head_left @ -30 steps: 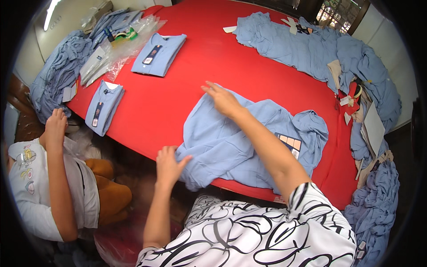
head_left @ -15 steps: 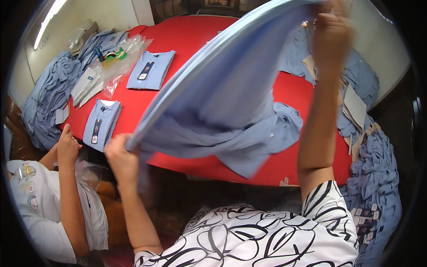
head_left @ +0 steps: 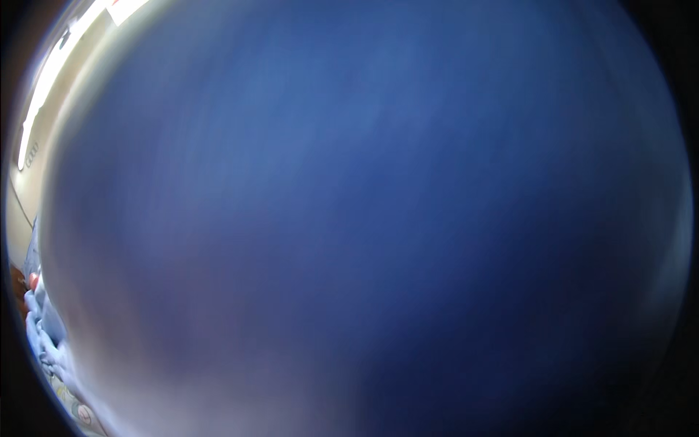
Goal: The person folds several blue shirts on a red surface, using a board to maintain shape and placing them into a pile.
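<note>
The blue shirt point(head_left: 378, 218), lifted before, now blankets the view, hiding both hands.

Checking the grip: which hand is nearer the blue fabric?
Cannot tell left or right: blurred blue fabric fills nearly the whole view and hides both hands, so neither hand's place relative to it shows.

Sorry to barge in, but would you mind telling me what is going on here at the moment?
A blurred sheet of blue fabric fills nearly the whole head view, close to the camera. Neither of the person's hands is visible, so what holds it cannot be told. Only a thin strip shows at the left edge: a pale wall with a bright ceiling light above, and some light blue cloth lower down.
</note>
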Tool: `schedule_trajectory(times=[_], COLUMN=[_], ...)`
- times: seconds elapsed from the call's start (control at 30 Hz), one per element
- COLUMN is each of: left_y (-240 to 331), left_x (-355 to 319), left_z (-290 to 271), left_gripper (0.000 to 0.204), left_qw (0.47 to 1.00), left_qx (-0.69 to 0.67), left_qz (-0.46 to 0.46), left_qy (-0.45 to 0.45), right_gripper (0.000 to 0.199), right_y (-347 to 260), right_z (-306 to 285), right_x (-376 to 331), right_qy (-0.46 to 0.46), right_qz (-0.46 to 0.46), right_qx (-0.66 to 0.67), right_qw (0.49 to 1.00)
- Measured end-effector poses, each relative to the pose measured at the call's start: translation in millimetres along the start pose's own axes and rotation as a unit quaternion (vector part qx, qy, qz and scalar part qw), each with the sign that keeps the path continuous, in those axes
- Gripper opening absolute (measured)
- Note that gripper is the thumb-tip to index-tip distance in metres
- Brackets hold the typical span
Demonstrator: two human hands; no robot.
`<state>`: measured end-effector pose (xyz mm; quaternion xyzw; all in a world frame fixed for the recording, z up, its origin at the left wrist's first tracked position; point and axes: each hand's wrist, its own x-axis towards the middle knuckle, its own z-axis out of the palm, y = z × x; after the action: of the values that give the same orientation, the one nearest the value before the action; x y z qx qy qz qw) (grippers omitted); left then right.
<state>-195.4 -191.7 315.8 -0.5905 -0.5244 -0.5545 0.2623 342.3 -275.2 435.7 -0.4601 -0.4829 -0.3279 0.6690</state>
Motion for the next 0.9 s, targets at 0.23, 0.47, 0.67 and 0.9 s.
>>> schedule_trajectory(times=[0.23,0.47,0.67,0.9], left_y=[14.9,35.2,22.9,78.0], left_x=[67.5,19.0,-151.5,-273.8], left_z=[155.1,419.9,329.0,229.6], left_gripper=[0.027,0.098,0.065,0.061], left_qw=[0.976,0.943,0.888,0.863], left_qx=[-0.030,-0.139,-0.005,0.015], left_qz=[0.216,0.046,-0.053,-0.150], left_qy=[-0.016,-0.299,-0.456,-0.482], right_gripper=[0.021,0.060,0.051,0.045], right_y=[170.4,305.2,262.4,246.8], right_z=[33.9,233.7,123.6,26.9], right_x=[-14.6,-141.1,-331.2,-403.2], right_qy=[-0.278,-0.375,-0.596,-0.398], right_qz=[0.193,0.110,0.195,0.252], right_qx=[-0.034,-0.185,-0.176,-0.253], right_qw=[0.940,0.902,0.758,0.845])
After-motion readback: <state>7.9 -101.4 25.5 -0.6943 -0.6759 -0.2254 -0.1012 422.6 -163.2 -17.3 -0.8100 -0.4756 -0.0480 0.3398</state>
